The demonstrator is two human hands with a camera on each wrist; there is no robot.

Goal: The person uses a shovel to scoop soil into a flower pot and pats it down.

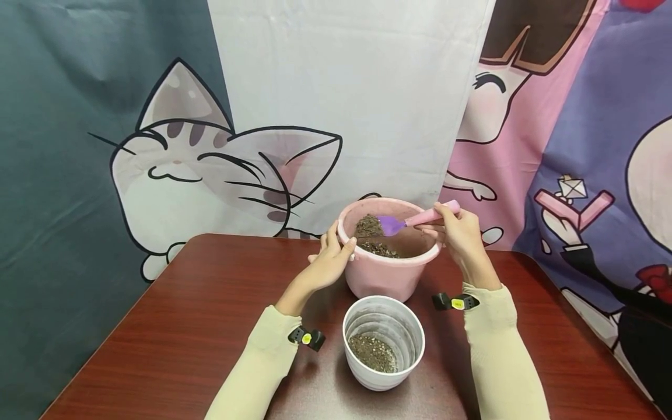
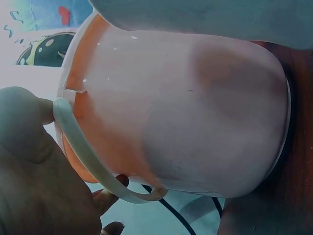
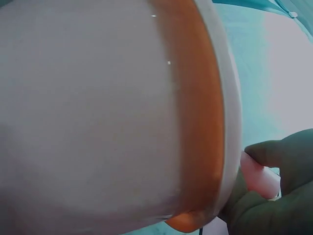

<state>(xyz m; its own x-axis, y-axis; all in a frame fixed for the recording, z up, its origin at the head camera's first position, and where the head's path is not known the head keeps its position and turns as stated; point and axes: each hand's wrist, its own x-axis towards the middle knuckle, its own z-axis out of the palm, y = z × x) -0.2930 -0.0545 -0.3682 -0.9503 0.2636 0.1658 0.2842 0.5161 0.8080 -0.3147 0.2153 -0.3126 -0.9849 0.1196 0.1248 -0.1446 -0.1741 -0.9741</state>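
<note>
A pink bucket [image 1: 385, 281] stands on the table with dark soil [image 1: 379, 250] inside. My left hand [image 1: 326, 263] grips its left side, thumb at the rim; in the left wrist view its fingers curl at the bucket's pale side handle [image 2: 88, 154]. With my right hand [image 1: 462, 233] I hold a small garden shovel [image 1: 424, 217] by its pink grip. The purple blade [image 1: 391, 226] lies over the bucket's mouth, a heap of soil [image 1: 369, 225] at its end. In the right wrist view, the bucket hides much of the shovel; its pink grip [image 3: 260, 178] shows between thumb and fingers.
Closer to me than the bucket is a white ridged pot [image 1: 379, 380], with a shallow layer of soil [image 1: 374, 352] at its bottom. Both stand on a reddish-brown wooden table [image 1: 210, 315]. A cartoon-printed cloth [image 1: 346, 70] hangs behind the table's far edge.
</note>
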